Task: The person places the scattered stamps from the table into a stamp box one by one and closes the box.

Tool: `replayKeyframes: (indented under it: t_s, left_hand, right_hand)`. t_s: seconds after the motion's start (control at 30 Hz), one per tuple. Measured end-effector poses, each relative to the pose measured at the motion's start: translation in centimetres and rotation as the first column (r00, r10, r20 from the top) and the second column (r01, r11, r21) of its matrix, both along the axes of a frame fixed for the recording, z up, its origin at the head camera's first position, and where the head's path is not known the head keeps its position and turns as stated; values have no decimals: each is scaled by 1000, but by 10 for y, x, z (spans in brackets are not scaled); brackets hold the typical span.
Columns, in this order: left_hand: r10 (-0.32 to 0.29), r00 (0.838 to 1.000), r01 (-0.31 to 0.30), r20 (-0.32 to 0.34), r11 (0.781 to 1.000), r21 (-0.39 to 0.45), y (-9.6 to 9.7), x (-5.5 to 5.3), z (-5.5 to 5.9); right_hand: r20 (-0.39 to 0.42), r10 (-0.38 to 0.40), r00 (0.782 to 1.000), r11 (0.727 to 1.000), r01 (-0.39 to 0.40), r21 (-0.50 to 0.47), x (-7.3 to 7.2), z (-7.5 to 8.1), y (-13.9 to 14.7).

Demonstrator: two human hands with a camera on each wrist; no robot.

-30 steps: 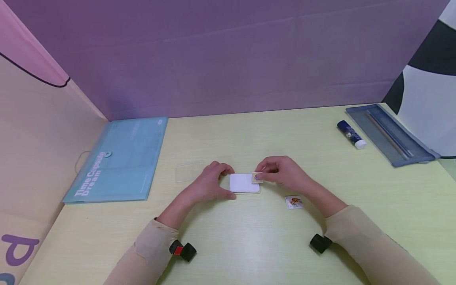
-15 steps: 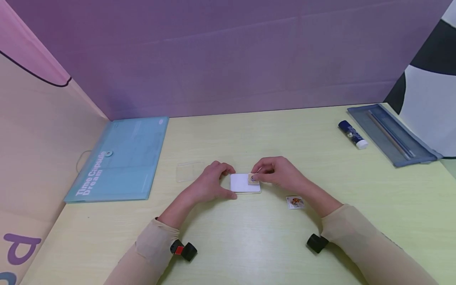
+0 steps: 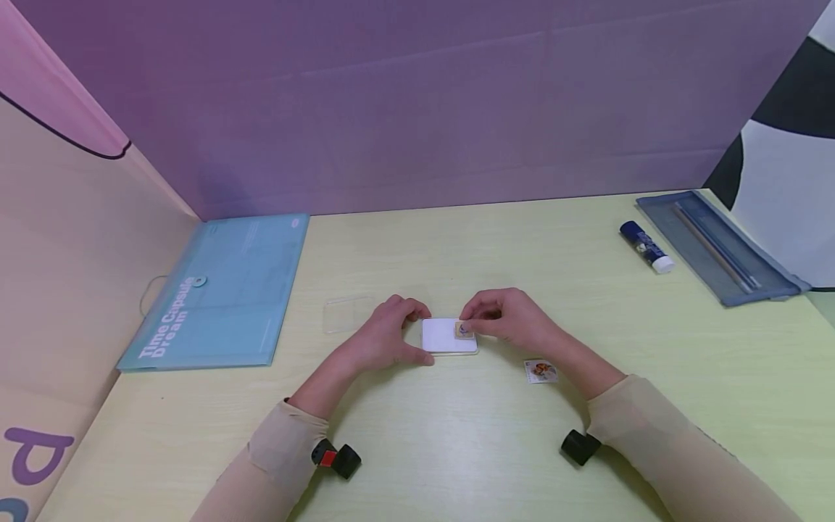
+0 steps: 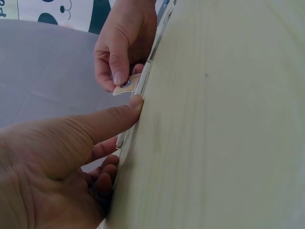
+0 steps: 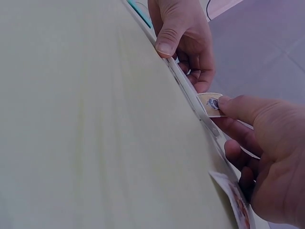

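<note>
A small tan stamp [image 3: 463,330] with a dark blue picture is pinched between thumb and fingertip of my right hand [image 3: 509,315]. In the right wrist view the stamp [image 5: 208,102] stands tilted, one edge right at the white pad. That thin, rounded white pad [image 3: 438,335] lies on the table in front of me. My left hand [image 3: 385,337] grips its left end, thumb [image 4: 128,112] on the near edge and fingers at the far side. Another stamp [image 3: 541,371], with a reddish-brown picture, lies on the table below my right wrist.
A clear plastic lid [image 3: 348,314] lies just left of my left hand. Farther left is a blue document folder [image 3: 222,297]. At the back right are a glue stick [image 3: 646,246] and a grey zip pouch [image 3: 720,246] with slim rods. A purple cloth wall [image 3: 417,109] closes the back.
My right hand has brought the stamp slightly left and down over the right part of the white pad, then nearly stopped. The left hand has kept its grip.
</note>
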State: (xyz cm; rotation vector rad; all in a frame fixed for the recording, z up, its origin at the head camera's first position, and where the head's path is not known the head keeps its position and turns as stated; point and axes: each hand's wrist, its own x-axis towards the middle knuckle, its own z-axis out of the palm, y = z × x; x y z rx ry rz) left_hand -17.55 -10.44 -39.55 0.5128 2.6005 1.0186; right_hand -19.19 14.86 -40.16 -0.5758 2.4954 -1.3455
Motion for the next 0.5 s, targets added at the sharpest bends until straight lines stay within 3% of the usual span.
replayKeyframes:
  t_s: [0.5]
  left_hand:
    - [-2,1000,2,4,1000,-2,0,0,0]
  right_hand:
    - [-54,6,999,1000,-5,23,-1,-5,0]
